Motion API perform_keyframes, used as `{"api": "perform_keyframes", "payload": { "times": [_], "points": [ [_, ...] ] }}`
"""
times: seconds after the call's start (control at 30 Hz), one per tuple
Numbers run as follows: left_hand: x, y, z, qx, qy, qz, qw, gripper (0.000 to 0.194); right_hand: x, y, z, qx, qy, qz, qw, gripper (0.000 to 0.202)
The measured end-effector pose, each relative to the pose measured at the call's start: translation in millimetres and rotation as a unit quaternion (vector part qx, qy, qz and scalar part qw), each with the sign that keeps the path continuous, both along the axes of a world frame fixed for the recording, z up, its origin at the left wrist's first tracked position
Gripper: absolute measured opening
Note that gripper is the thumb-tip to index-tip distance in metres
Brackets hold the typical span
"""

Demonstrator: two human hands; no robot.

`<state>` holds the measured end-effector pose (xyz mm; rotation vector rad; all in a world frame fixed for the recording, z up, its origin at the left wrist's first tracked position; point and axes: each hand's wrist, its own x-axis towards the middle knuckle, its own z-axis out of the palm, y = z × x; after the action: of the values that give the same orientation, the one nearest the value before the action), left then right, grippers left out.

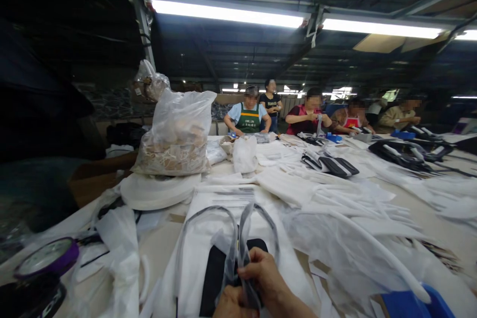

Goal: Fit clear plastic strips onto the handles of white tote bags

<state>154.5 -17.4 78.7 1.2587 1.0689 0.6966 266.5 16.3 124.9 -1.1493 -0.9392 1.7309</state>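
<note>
A black bag (213, 278) lies on white foam sheeting (298, 285) in front of me. Its looped straps (191, 218) stand up, covered in thin clear plastic wrap (244, 231). My right hand (263, 273) pinches the wrapped strap between thumb and fingers, just above the bag. Lower down, my left hand (233, 303) is closed round the same wrapped strap, its lower part cut off by the frame edge. Both hands hide part of the bag's middle.
A large plastic bag of brown and white pieces (173, 149) stands at the back left, behind a foam roll (160, 191). A purple-rimmed dial (46, 258) lies left, a blue bin (417, 303) at lower right. Several co-workers sit across the table, near black bags (331, 165).
</note>
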Motion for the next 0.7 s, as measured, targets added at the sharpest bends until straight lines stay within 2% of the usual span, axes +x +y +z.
{"api": "perform_keyframes", "payload": {
  "times": [0.13,0.27,0.4,0.57,0.7],
  "points": [
    [1.6,-2.7,3.9,0.005,-0.027,0.026,0.999,0.013,0.4,-3.4,0.8,0.072,-0.019,-0.051,0.996,0.027],
    [4.0,5.3,9.6,0.010,-0.057,0.091,0.994,0.032,3.3,-3.1,0.5,0.065,-0.018,-0.069,0.995,0.030],
    [5.2,17.0,12.4,-0.004,-0.065,0.136,0.989,0.027,2.9,-3.1,1.4,0.047,-0.015,-0.064,0.997,0.029],
    [2.5,11.6,15.3,-0.026,-0.109,0.116,0.987,0.030,3.8,1.6,11.9,0.029,0.019,0.006,0.999,0.017],
    [-0.3,2.2,17.8,-0.038,-0.145,0.085,0.985,0.033,4.3,22.0,35.9,0.063,0.047,0.020,0.997,0.041]
  ]
}}
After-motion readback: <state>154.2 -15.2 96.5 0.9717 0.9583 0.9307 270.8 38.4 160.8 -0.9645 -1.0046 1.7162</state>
